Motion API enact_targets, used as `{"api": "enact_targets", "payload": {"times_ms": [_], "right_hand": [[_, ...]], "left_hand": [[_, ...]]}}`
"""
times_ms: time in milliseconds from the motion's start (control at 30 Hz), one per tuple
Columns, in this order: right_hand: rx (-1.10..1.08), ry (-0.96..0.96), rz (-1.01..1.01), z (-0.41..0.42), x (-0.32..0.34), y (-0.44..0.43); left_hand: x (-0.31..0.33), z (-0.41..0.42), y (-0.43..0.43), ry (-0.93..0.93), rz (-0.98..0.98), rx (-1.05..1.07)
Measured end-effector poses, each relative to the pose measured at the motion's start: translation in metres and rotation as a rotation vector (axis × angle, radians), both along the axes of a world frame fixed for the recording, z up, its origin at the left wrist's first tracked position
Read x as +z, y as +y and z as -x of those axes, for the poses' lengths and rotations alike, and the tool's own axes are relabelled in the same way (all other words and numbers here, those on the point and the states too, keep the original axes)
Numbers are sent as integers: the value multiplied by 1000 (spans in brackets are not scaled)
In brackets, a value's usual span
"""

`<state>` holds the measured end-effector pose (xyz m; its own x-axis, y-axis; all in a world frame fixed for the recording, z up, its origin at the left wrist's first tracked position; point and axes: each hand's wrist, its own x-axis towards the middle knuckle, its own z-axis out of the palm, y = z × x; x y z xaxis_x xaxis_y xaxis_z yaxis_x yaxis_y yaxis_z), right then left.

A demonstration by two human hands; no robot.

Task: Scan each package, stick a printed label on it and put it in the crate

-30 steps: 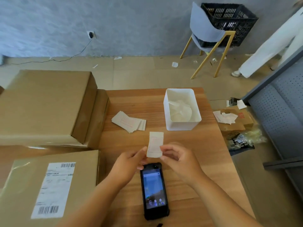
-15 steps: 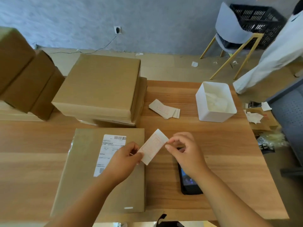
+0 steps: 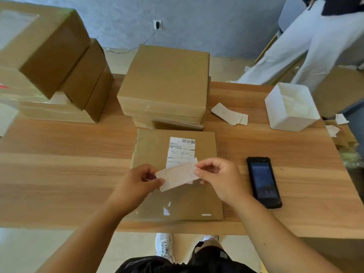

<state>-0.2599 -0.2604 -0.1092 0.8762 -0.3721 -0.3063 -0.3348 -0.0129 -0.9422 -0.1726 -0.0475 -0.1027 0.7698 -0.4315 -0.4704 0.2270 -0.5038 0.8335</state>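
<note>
Package point(image 3: 151, 154) lies flat on the table point(image 3: 59, 164), its near edge just short of the table's front edge; I see open wood to its left. It is a flat brown carton with a white barcoded shipping sticker point(image 3: 182, 149). Over its middle the printed label point(image 3: 178, 176), white with a red frame, is tilted, its ends pinched by the left hand point(image 3: 137, 182) and right hand point(image 3: 218, 178). Right of the package lies a scanner point(image 3: 263, 181); just behind it a carton stack point(image 3: 167, 81); behind and right, spare labels point(image 3: 229, 114) and a white bin point(image 3: 279, 115).
</note>
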Motion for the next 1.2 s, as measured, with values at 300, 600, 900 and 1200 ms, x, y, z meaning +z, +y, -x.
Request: {"api": "enact_targets", "payload": {"times_ms": [300, 600, 900, 1200], "right_hand": [[-30, 49, -121, 6, -12, 60], [-48, 51, -92, 12, -22, 83], [58, 144, 240, 16, -34, 92], [234, 168, 540, 6, -29, 95]], "left_hand": [[-10, 7, 51, 64, 76, 288], [-18, 18, 63, -46, -75, 257], [-29, 22, 58, -220, -220, 162], [-29, 20, 53, -326, -333, 0]]}}
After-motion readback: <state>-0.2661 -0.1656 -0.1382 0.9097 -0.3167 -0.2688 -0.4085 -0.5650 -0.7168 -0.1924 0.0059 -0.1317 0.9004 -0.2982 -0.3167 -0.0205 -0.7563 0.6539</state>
